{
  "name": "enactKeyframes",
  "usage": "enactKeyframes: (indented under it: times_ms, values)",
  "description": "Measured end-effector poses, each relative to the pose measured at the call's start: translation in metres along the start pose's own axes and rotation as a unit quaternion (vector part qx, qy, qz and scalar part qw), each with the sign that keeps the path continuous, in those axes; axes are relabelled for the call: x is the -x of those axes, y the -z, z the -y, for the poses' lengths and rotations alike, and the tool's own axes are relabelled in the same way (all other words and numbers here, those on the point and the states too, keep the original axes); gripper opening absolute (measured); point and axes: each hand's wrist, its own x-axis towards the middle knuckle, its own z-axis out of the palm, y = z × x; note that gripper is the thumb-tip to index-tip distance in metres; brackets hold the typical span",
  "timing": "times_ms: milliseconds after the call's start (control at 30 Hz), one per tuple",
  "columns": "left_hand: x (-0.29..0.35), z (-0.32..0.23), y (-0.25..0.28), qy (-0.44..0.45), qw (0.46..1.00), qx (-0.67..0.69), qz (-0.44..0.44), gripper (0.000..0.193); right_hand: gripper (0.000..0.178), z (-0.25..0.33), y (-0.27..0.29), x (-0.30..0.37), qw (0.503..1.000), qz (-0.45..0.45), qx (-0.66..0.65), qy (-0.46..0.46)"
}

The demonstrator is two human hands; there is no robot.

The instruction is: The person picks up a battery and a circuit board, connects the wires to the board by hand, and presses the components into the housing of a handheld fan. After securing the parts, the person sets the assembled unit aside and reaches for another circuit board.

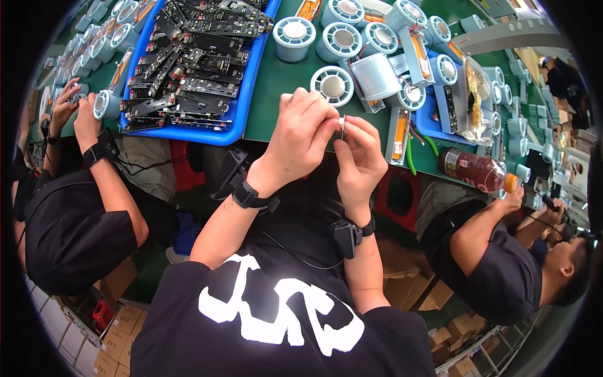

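My left hand [298, 143] and my right hand [360, 162] meet just off the front edge of the green table. Both are closed in a pinch on one small thin part [343, 127], seen nearly edge-on, with a white bit at its top. Its exact kind is too small to make out. Beyond my fingertips lies a pale blue round housing [332, 86] with a grey disc in its middle. A larger pale blue cylinder [375, 76] rests on its side close by.
A blue tray [236, 123] heaped with black circuit boards sits left of my hands. Green-handled pliers [410, 157] and a brown drink bottle [472, 169] lie to the right. Co-workers sit on both sides; a co-worker's hand [88, 119] works at far left.
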Motion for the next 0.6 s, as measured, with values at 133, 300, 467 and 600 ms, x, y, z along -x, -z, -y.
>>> enactKeyframes:
  times_ms: [133, 300, 467, 600]
  values:
    - [0.004, 0.005, -0.004, 0.018, 0.998, 0.050, -0.014, 0.009, 0.032, -0.001, -0.006, -0.002, 0.997, -0.029, -0.067, -0.013]
    - [0.004, 0.007, -0.007, 0.020, 0.997, 0.071, -0.023, 0.012, 0.032, -0.003, -0.004, -0.003, 1.000, -0.009, -0.024, 0.008]
    - [0.007, 0.007, -0.007, 0.057, 0.993, 0.103, -0.015, 0.009, 0.033, -0.002, 0.001, -0.004, 1.000, 0.012, 0.017, -0.003]
    - [0.005, 0.010, -0.005, 0.049, 0.996, 0.075, 0.000, 0.009, 0.035, -0.001, 0.009, -0.007, 0.997, 0.056, 0.048, -0.011]
